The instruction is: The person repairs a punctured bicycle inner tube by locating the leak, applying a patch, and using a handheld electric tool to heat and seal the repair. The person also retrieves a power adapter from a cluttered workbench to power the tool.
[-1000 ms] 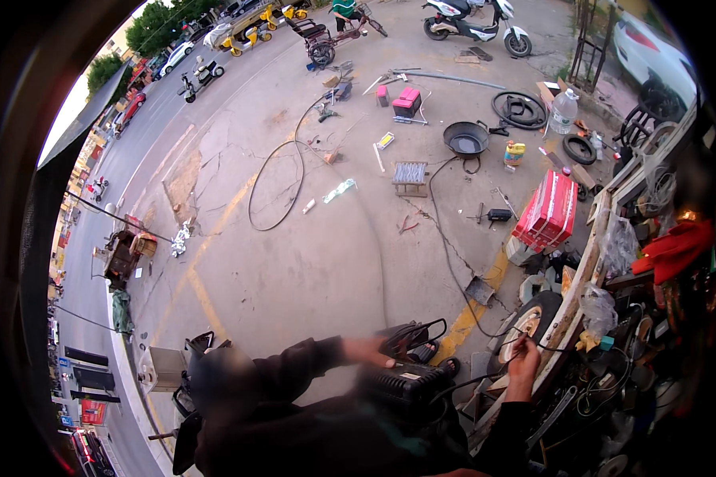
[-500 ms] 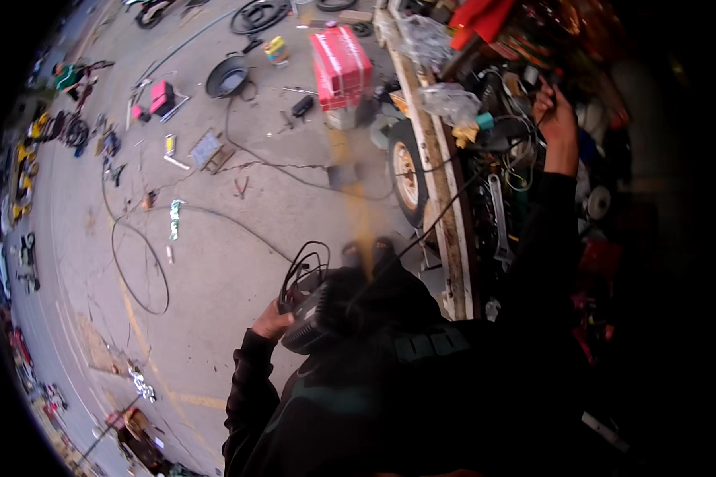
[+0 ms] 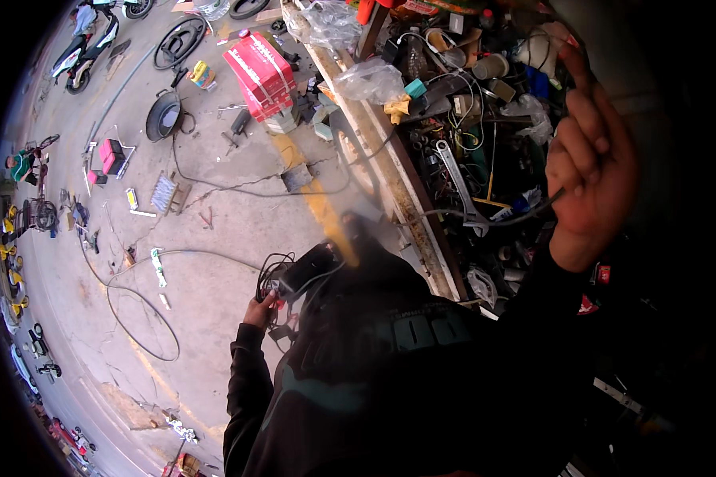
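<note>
My left hand (image 3: 260,310) is closed at the near side of a black box-shaped device (image 3: 309,269), close to my body. Loops of thin black cable (image 3: 269,274) bunch beside the device, by my fingers. Over the cluttered wooden bench at the right, my right hand (image 3: 587,159) is raised with its fingers curled. A dark cable (image 3: 521,220) runs across the bench to its palm, where it looks gripped; the far end is hidden. Below that cable's line lies a large adjustable wrench (image 3: 460,187) among small parts.
A worn wooden rail (image 3: 378,159) edges the bench, with clear plastic bags (image 3: 371,79) on it. Across the floor stand a red carton (image 3: 258,75), a black basin (image 3: 165,115) and a pink toolbox (image 3: 111,157). A long cable (image 3: 139,294) loops over the concrete.
My right hand has come back toward me and looks nearer, with the cable trailing to it. The device in my left hand has turned. The whole view has shifted.
</note>
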